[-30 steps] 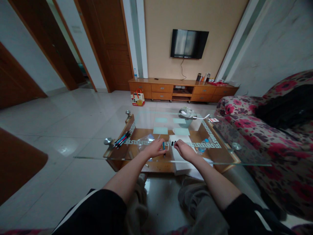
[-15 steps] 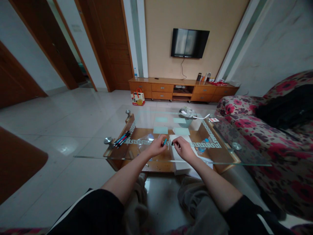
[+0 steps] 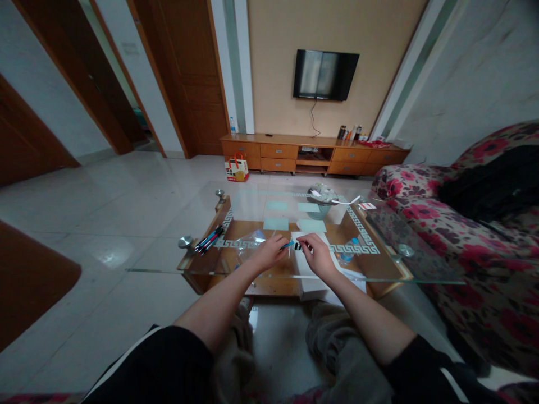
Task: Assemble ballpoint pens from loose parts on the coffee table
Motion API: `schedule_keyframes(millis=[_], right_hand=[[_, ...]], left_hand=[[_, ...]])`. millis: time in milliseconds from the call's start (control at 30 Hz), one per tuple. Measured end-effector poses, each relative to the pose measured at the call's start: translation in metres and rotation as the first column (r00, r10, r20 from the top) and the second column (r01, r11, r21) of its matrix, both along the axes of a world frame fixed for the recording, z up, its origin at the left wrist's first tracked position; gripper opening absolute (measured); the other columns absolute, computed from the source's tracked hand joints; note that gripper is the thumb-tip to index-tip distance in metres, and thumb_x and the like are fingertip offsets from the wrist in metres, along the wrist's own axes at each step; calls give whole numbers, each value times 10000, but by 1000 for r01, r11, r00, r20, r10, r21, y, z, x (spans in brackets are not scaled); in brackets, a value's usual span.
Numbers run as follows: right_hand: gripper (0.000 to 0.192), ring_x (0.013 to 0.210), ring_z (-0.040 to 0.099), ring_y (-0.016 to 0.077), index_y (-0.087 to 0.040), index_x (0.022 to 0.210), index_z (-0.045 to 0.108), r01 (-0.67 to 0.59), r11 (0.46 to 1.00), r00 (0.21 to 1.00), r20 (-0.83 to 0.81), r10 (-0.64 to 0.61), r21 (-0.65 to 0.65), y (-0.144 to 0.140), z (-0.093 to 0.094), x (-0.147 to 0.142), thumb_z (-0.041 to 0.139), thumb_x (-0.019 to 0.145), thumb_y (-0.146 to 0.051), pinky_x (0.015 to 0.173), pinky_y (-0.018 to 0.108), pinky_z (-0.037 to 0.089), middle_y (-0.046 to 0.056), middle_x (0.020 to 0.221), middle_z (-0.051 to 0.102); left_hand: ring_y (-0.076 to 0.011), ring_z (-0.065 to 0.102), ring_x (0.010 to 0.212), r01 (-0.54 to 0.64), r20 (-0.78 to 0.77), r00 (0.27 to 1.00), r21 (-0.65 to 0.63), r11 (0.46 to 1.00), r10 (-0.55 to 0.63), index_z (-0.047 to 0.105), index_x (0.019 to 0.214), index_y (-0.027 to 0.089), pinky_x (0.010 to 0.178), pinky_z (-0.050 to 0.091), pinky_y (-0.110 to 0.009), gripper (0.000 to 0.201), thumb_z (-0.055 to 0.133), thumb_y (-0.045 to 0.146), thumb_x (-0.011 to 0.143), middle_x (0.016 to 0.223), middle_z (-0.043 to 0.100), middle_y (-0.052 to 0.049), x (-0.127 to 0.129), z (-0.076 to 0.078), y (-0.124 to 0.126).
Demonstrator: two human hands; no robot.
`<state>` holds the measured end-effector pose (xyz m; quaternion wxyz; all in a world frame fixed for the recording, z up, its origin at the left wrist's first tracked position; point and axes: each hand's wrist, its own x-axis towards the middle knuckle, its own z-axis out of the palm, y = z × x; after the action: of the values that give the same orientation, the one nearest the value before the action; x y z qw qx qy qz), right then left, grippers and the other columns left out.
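My left hand [image 3: 270,253] is closed on a short blue pen part [image 3: 288,244], which points right from its fingertips. My right hand [image 3: 315,253] faces it across a small gap, thumb and forefinger pinched together. Whatever those fingers hold is too small to make out. Small black pieces [image 3: 297,246] show just beside the right fingertips. Between the hands a thin white stick [image 3: 289,251] is visible. Both hands are over the near part of the glass table [image 3: 248,199]. To their left lies a bundle of pens [image 3: 209,240], dark with some blue and red.
A clear plastic bag [image 3: 249,241] lies left of my hands. Below the right hand is a white box [image 3: 312,283], with a blue-capped bottle [image 3: 347,257] to its right. A basket [image 3: 319,210] with a plastic liner and a card [image 3: 367,206] are farther off. A flowered sofa [image 3: 421,202] stands right.
The blue pen part now sticks out farther right from my left hand, nearer the right fingertips. My right fingers have lifted slightly off the black pieces, which show more clearly.
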<state>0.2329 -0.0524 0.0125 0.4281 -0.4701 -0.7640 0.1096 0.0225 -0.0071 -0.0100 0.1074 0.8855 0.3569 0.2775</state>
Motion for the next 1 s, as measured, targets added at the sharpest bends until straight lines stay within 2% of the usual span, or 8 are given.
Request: schedule_keyframes(millis=[200,500,1000], right_hand=[[211,815,621,192,-209,1074,650,27,999,1000,-14,-27,-27,0,-1,0,473,960,-225,754,322,524,84,1010,671],[174,759,625,171,-199,1005,672,15,1000,999,-36,-16,-15,0,-4,-2,520,923,-218,726,291,513,61,961,705],[211,781,653,177,-193,1021,701,-5,1000,999,-43,5,2,0,-5,-2,515,919,-187,745,290,512,67,964,727]], left_hand=[[-178,572,862,14,-48,999,13,1000,-13,617,1082,217,774,451,-291,188,476,250,962,966,580,-53,0,1,-3],[-172,586,845,32,-68,997,5,999,-32,607,1131,234,761,454,-275,203,508,285,961,971,589,-43,2,2,-6],[-165,593,843,84,57,995,-40,996,-82,612,1078,217,762,454,-260,164,532,257,941,958,633,-40,4,-2,-5]])
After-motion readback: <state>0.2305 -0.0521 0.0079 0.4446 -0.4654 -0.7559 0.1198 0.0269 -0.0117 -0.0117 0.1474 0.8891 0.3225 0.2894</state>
